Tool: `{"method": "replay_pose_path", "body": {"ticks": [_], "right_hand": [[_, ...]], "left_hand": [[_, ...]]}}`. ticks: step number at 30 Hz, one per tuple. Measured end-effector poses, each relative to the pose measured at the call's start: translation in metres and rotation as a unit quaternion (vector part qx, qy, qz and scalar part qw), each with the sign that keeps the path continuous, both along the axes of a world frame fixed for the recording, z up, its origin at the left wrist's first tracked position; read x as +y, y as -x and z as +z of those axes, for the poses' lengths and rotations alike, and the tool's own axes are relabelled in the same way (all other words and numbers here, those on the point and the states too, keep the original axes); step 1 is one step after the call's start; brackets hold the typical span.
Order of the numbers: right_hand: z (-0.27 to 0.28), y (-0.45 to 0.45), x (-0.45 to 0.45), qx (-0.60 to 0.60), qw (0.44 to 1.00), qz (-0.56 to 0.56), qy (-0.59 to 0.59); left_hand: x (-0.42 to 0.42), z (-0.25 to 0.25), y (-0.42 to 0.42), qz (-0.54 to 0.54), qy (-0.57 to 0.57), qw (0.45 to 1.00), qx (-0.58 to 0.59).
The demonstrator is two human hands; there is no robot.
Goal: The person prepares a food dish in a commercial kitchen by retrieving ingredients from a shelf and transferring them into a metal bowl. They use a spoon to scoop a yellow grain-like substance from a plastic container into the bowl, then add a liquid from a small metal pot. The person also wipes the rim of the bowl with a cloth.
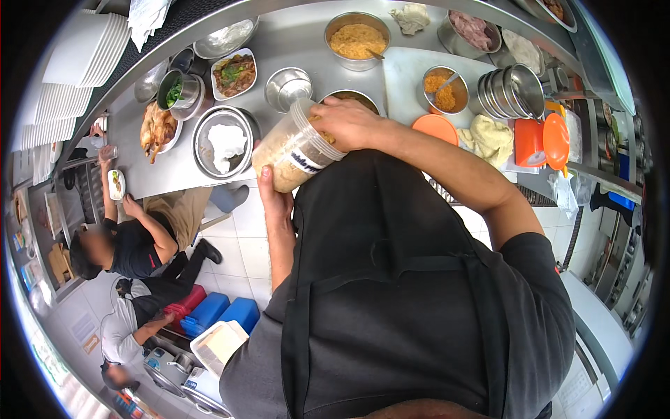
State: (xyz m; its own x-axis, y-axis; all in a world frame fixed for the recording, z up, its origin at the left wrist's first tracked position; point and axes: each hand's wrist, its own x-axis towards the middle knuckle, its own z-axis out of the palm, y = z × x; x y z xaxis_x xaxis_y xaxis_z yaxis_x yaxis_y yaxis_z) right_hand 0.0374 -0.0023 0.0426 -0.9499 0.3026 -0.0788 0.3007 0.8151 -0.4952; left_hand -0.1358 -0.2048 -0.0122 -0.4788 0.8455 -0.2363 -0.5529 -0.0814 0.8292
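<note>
Tilted on its side, a clear plastic jar of pale crumbly food is held against the body by my left hand, whose thumb shows on its wall. My right hand reaches to the jar's mouth, its fingers partly inside and hidden; whether they grip the food cannot be seen. Behind that hand stands a metal bowl, mostly covered by it. An empty metal bowl is just left of it. Farther back sits a metal bowl of orange-yellow food with a spoon.
On the left are a metal bowl with white food, roasted poultry and a meat dish. A white cutting board, stacked metal bowls and a yellow cloth lie right. Two people work at left; one person holds a small dish.
</note>
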Motion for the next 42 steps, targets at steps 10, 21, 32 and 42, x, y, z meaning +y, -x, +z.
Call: {"method": "replay_pose_path", "body": {"ticks": [10, 21, 32, 42], "right_hand": [[-0.004, -0.036, 0.027, -0.004, 0.991, -0.084, 0.101], [-0.037, -0.013, 0.019, -0.166, 0.973, -0.142, 0.071], [0.003, -0.03, 0.029, -0.007, 0.992, -0.11, 0.063], [0.033, 0.014, -0.015, 0.034, 0.997, 0.018, 0.073]], "left_hand": [[-0.008, -0.004, 0.002, 0.008, 0.023, 1.0, 0.0], [-0.021, -0.013, 0.006, 0.017, 0.013, 0.999, -0.048], [-0.025, -0.023, 0.007, 0.027, 0.022, 0.998, -0.058], [-0.009, -0.017, 0.008, -0.01, 0.006, 0.999, -0.052]]}}
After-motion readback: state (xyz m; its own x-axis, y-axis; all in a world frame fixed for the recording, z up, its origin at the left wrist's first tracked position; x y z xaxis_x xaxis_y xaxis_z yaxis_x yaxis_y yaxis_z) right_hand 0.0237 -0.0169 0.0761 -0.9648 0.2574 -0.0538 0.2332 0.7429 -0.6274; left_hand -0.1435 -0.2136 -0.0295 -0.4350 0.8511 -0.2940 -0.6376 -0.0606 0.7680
